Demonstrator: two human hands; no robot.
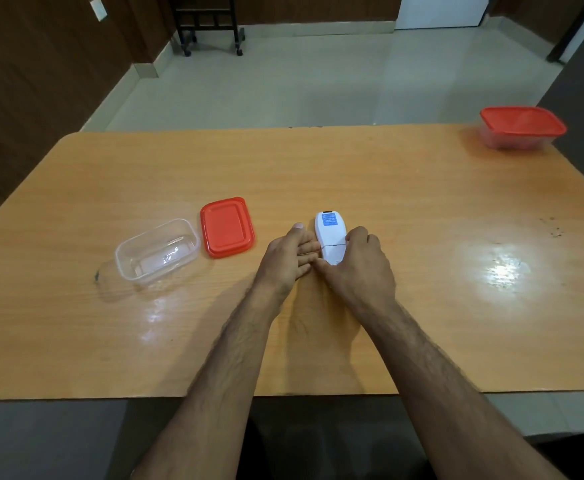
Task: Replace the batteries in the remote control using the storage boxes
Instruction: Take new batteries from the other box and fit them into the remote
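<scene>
Head view shows us both hands meeting on the remote control [331, 237], which lies back-up on the worktop [387, 188] near its middle, just right of the loose red lid [227, 226]. Our left hand [288, 258] rests flat against the remote's left side with its fingers extended, a loose bracing grip closed on nothing. Our right hand [359, 265] wraps the near end, fingers curled over the right edge and thumb pressed on the battery cover, so that grip is closed on the remote.

We judge the cover is being worked along its seam. If the thumb presses down harder than it slides, the cover could jam, or the remote could skid across the glossy worktop, since the left hand only steadies it. We cannot tell whether batteries sit inside, so cells could roll out once the cover frees.

As for containers, the clear open box [157, 252] at left looks empty to us, its lid lying just beside it. The closed box [521, 128] with a red lid sits well apart at the far right corner; we cannot make out its contents
</scene>
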